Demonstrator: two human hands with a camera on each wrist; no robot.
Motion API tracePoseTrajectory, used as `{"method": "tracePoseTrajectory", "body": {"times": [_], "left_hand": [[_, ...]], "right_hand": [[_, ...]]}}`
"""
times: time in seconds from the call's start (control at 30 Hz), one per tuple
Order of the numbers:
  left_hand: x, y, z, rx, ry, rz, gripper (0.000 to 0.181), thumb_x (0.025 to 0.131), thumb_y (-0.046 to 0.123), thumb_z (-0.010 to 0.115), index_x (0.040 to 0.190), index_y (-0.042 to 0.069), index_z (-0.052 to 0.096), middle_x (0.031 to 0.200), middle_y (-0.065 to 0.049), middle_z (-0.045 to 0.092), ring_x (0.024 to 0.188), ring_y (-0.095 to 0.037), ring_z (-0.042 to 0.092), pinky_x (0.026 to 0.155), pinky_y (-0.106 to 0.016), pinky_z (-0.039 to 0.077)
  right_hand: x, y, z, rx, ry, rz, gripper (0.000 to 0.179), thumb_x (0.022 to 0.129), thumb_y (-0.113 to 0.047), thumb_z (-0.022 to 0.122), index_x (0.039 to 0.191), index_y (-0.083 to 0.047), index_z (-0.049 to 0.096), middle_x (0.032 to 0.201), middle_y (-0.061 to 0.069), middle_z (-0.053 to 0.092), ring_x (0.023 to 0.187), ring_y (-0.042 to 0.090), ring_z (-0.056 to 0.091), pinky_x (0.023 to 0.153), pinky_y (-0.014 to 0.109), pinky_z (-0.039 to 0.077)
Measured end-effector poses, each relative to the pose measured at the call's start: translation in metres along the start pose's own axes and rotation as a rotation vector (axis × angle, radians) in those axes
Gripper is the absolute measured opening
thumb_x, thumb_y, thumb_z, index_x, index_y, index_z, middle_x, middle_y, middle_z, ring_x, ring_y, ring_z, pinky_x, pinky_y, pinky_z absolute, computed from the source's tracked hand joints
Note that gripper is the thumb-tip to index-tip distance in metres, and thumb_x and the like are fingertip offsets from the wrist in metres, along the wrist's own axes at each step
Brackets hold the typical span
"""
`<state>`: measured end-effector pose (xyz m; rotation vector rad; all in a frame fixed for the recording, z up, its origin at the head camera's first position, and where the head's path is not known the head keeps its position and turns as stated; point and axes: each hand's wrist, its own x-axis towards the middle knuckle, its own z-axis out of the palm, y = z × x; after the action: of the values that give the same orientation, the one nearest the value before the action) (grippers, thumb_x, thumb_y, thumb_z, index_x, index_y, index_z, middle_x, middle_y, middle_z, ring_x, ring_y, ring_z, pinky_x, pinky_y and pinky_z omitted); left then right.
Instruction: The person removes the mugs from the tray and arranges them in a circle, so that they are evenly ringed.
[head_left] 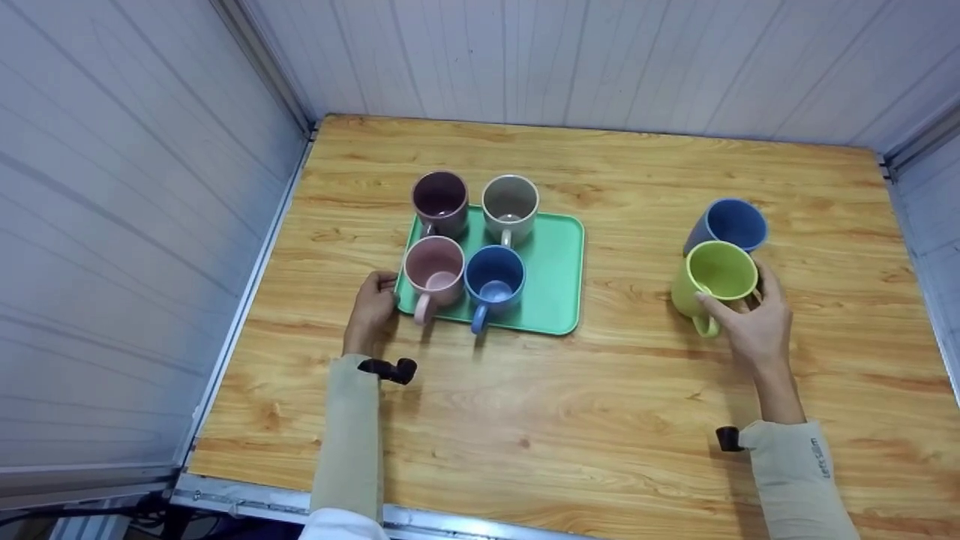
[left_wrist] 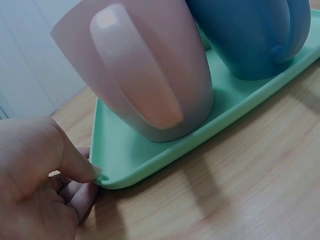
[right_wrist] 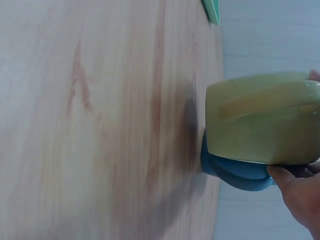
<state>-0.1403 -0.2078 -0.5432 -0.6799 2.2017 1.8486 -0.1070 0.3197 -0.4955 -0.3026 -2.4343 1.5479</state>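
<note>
My right hand (head_left: 761, 322) grips a yellow-green mug (head_left: 686, 289) by its rim and side, thumb near the handle. In the right wrist view this mug (right_wrist: 260, 125) appears raised a little off the table. Just behind it stands a blue mug (head_left: 701, 232), partly hidden. At the green tray's (head_left: 551, 277) front left corner, my left hand (head_left: 371, 307) pinches the edge, its thumb on the rim. Four-sided and flat, the tray bears a pink mug (head_left: 442, 285), a darker blue mug (head_left: 502, 292), a dark purple mug (head_left: 451, 221) and a grey-beige mug (head_left: 517, 225).
A wood-grain table (head_left: 525, 435) carries everything. White panel walls (head_left: 585, 67) enclose its back and sides. A metal edge (head_left: 247, 502) runs along the front. The tray's right part shows bare green surface.
</note>
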Motion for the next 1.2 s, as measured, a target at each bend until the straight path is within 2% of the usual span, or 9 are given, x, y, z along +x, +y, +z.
{"method": "tracePoseTrajectory", "body": {"times": [0.07, 0.23, 0.47, 0.67, 0.9, 1.1, 1.2], "left_hand": [[0.0, 0.0, 0.001, -0.009, 0.003, -0.006, 0.033, 0.095, -0.004, 0.035, 0.127, -0.005, 0.044, 0.124, -0.018, 0.047, 0.115, -0.027, 0.046, 0.102, -0.033, 0.04], [0.0, 0.0, 0.002, -0.097, 0.006, -0.034, 0.031, 0.095, -0.004, 0.036, 0.125, -0.003, 0.045, 0.12, -0.015, 0.046, 0.111, -0.024, 0.047, 0.097, -0.031, 0.044], [-0.001, 0.001, -0.001, 0.007, -0.027, -0.015, 0.033, 0.098, 0.0, 0.032, 0.129, -0.004, 0.043, 0.127, -0.018, 0.046, 0.117, -0.026, 0.045, 0.101, -0.033, 0.04], [-0.002, 0.001, 0.0, -0.058, -0.017, -0.045, 0.031, 0.097, 0.001, 0.033, 0.127, -0.002, 0.044, 0.124, -0.015, 0.046, 0.113, -0.024, 0.046, 0.098, -0.031, 0.042], [0.0, 0.001, 0.001, -0.022, -0.002, -0.033, 0.032, 0.096, -0.001, 0.035, 0.126, -0.003, 0.044, 0.122, -0.015, 0.047, 0.112, -0.023, 0.046, 0.099, -0.03, 0.041], [0.001, 0.001, 0.0, -0.007, -0.004, -0.034, 0.032, 0.096, -0.001, 0.036, 0.127, -0.003, 0.045, 0.124, -0.016, 0.047, 0.115, -0.024, 0.046, 0.1, -0.032, 0.041], [0.001, 0.001, 0.0, 0.004, -0.008, -0.037, 0.032, 0.096, 0.001, 0.036, 0.127, -0.003, 0.045, 0.125, -0.016, 0.047, 0.116, -0.024, 0.046, 0.101, -0.032, 0.041]], "right_hand": [[-0.004, -0.004, -0.003, 0.013, 0.011, 0.013, 0.08, 0.069, -0.01, 0.084, 0.139, -0.014, 0.047, 0.134, 0.009, 0.052, 0.124, 0.021, 0.049, 0.102, 0.028, 0.044], [-0.011, -0.013, -0.006, 0.032, 0.036, 0.025, 0.076, 0.069, -0.009, 0.084, 0.137, -0.01, 0.049, 0.132, 0.012, 0.052, 0.123, 0.022, 0.049, 0.103, 0.029, 0.043], [-0.011, -0.006, -0.011, 0.087, 0.065, -0.018, 0.074, 0.068, -0.005, 0.084, 0.134, -0.005, 0.05, 0.13, 0.014, 0.053, 0.12, 0.026, 0.051, 0.099, 0.022, 0.045], [-0.009, 0.007, -0.017, 0.077, 0.084, 0.041, 0.077, 0.069, -0.007, 0.084, 0.137, -0.01, 0.048, 0.132, 0.008, 0.051, 0.122, 0.021, 0.049, 0.102, 0.024, 0.043], [-0.013, 0.008, -0.019, 0.11, 0.102, 0.054, 0.077, 0.068, -0.005, 0.084, 0.136, -0.009, 0.049, 0.131, 0.009, 0.051, 0.122, 0.021, 0.049, 0.102, 0.024, 0.044], [-0.011, 0.021, -0.022, 0.102, 0.117, 0.08, 0.078, 0.068, -0.007, 0.084, 0.137, -0.011, 0.047, 0.133, 0.007, 0.05, 0.125, 0.019, 0.047, 0.105, 0.025, 0.041], [-0.01, 0.027, -0.024, 0.163, 0.13, 0.108, 0.08, 0.067, -0.004, 0.084, 0.137, -0.011, 0.047, 0.133, 0.008, 0.049, 0.126, 0.02, 0.046, 0.104, 0.022, 0.041]]}}
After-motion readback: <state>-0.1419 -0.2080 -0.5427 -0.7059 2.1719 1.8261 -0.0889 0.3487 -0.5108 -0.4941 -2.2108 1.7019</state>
